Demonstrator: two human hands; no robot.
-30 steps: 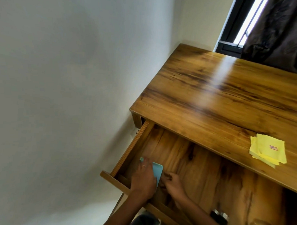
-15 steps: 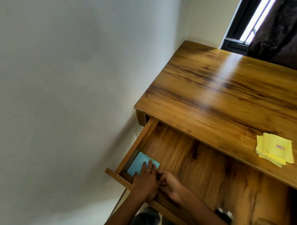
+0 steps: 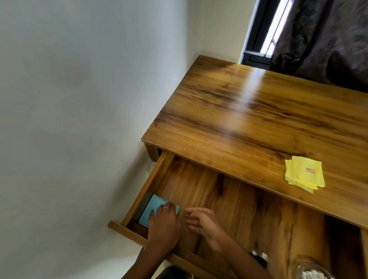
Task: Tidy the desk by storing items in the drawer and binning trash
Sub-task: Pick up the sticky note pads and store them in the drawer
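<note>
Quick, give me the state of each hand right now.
Left hand: open, fingers flat on the blue pad in the drawer corner.
Right hand: open, fingers loosely curled, holding nothing, over the drawer floor.

Home room — wooden desk, dark curtain, window

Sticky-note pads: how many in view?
2. A blue pad lies in the open drawer's left front corner under the left hand; a yellow pad lies on the desk.
</note>
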